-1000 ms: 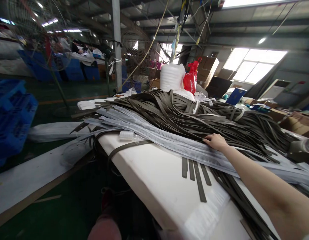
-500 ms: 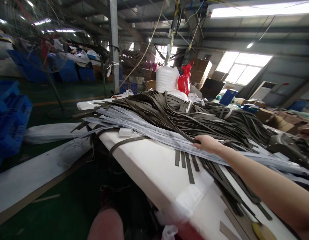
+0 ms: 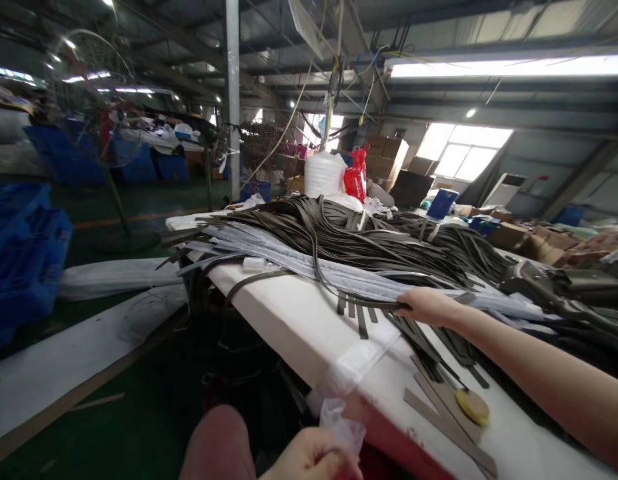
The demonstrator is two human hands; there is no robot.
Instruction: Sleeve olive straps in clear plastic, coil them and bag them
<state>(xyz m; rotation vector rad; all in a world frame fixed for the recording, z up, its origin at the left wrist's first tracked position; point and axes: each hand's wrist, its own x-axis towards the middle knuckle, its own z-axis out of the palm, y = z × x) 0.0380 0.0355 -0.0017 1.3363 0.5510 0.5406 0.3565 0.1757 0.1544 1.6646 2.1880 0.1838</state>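
My right hand point(image 3: 429, 305) reaches across the table, fingers closed on a dark flat strap point(image 3: 329, 288). The strap curves up from its grip to the heap of similar dark straps point(image 3: 389, 243). Under and beside it lies a bundle of straps in pale translucent plastic wrap point(image 3: 283, 257). My left hand point(image 3: 311, 457) is at the bottom edge of the view with its fingers curled closed. A crumpled clear plastic piece point(image 3: 341, 423) shows right behind it; whether the fingers hold anything is hidden.
The white table point(image 3: 283, 303) bears a yellow-edged roll of tape point(image 3: 473, 407) and loose flat strips point(image 3: 439, 427). A white foam roll point(image 3: 325, 175) and red bag point(image 3: 356, 175) stand at the back. Blue crates point(image 3: 29, 260) and a stand fan point(image 3: 103, 127) are left.
My right hand has drawn a strap out of the heap toward the table's near side, where it now loops over the wrapped bundle. My left hand has come into view at the bottom.
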